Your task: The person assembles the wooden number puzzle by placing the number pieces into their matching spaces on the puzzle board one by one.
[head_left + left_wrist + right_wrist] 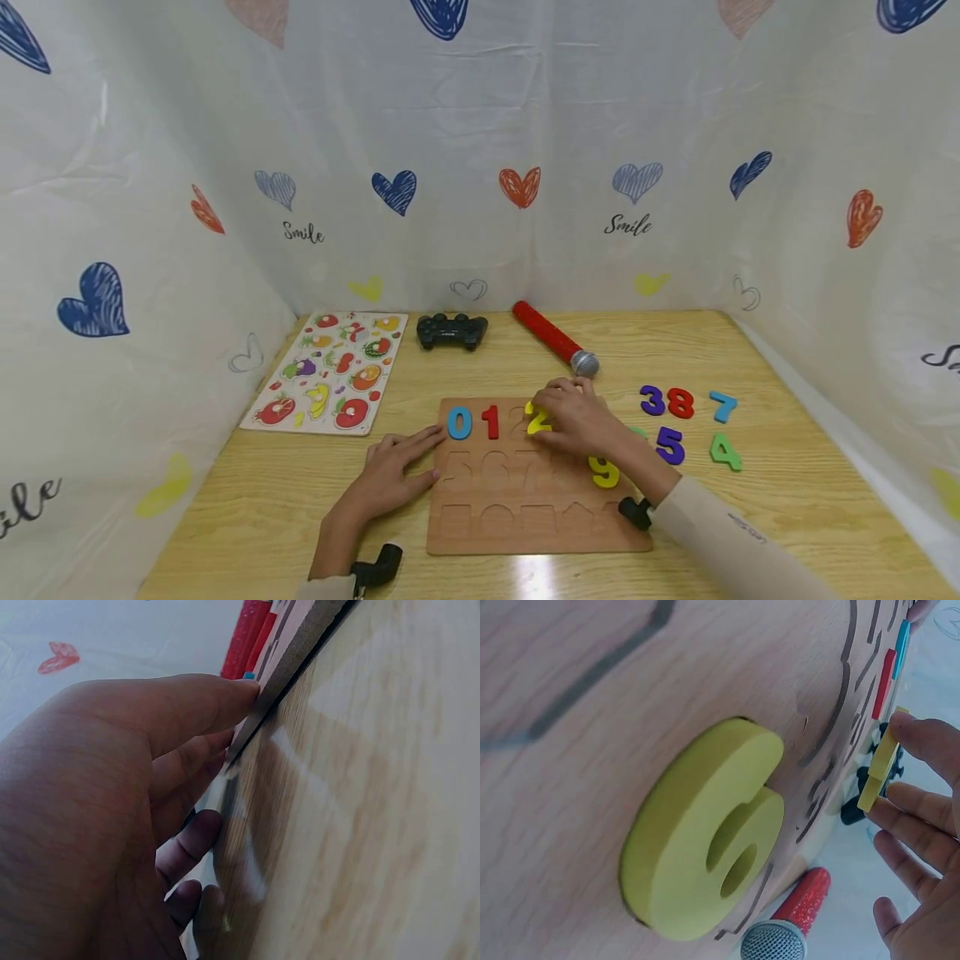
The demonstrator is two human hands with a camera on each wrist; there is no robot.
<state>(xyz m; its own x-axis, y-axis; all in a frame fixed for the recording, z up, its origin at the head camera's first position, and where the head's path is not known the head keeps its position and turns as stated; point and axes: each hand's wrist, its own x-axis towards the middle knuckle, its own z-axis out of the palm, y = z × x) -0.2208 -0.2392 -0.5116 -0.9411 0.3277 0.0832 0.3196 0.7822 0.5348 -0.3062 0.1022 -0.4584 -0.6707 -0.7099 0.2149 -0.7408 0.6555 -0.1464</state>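
A wooden number board (525, 493) with cut-out recesses lies on the table. In its top row sit a blue 0 (459, 423) and a red 1 (490, 422). My right hand (579, 419) pinches a yellow number 2 (538, 418) between thumb and fingers, over the top row just right of the 1. In the right wrist view that 2 (883, 761) is tilted on edge, above the board surface. A yellow 9 (604, 472) is on the board below my right wrist. My left hand (390, 472) touches the board's left edge with extended fingers.
Right of the board lie a purple 3 (652, 401), red 8 (680, 403), blue 7 (723, 407), purple 5 (671, 446) and green 4 (725, 452). Behind are a red microphone (551, 335) and black game controller (452, 332). A fruit puzzle board (330, 375) lies left.
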